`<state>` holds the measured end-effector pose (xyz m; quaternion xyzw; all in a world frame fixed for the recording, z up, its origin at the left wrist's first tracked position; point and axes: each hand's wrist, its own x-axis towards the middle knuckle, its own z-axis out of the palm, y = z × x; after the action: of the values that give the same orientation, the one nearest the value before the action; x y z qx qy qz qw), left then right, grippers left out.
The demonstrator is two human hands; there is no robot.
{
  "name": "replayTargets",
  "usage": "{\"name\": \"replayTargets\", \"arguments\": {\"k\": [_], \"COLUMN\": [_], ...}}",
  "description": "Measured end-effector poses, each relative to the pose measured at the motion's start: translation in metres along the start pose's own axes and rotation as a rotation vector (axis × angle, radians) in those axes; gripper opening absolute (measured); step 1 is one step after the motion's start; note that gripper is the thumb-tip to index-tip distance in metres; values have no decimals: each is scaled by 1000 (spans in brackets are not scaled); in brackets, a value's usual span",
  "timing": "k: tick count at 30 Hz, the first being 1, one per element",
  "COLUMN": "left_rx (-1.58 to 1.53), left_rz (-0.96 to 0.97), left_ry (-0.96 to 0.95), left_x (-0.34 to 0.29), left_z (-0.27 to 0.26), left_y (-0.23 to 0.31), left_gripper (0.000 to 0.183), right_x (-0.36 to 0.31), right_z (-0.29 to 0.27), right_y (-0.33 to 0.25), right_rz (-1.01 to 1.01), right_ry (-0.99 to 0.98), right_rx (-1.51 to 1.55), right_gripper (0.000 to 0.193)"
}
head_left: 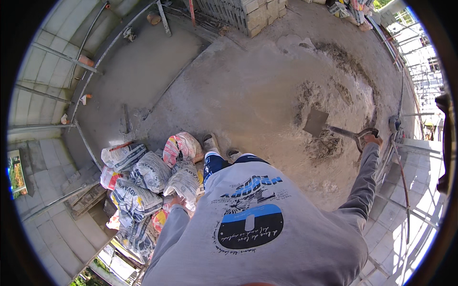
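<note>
Grey-sleeved right hand (373, 139) holds 1 shovel (339, 131); left hand (178, 201) beside sacks (138, 194).

Sacks (143, 172) piled lower left, left hand (177, 201) right beside them! Centre right, the shovel (316, 122) is over the mix (267, 97), right hand (373, 139) at its far end; blocks (265, 18) stacked top centre.

Pale block wall (45, 164), grey floor (310, 26)
</note>
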<state>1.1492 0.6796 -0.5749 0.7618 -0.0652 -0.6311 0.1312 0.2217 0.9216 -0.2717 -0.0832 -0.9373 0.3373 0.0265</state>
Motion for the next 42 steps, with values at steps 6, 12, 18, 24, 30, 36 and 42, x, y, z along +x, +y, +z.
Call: {"name": "replayTargets", "arguments": {"k": [6,12,18,24,30,36,42], "left_rx": [549,502,222,505,1287,1024,1316], "left_rz": [-97,139,542,571,72,522,518], "left_ry": [-317,-379,-361,-358,-469,-310,-245], "left_x": [8,53,45,78,102,112,117], "left_z": [84,173,281,412,488,596,719], "left_y": [84,341,621,698,701,846,908], "left_gripper": [40,41,26,22,21,23,19], "right_x": [-142,-191,-257,-295,-234,-189,-161], "right_z": [113,218,245,333,340,361,423], "right_y": [-124,-164,-224,-220,-283,-435,-441], "right_rz": [-485,-495,-257,-177,-49,-4,82], "right_ry": [-356,-561,-547,-619,-469,-378,-231], "right_rx": [-714,-866,-808,-716,-640,-691,-625], "right_gripper": [59,54,57,57,52,49,37]}}
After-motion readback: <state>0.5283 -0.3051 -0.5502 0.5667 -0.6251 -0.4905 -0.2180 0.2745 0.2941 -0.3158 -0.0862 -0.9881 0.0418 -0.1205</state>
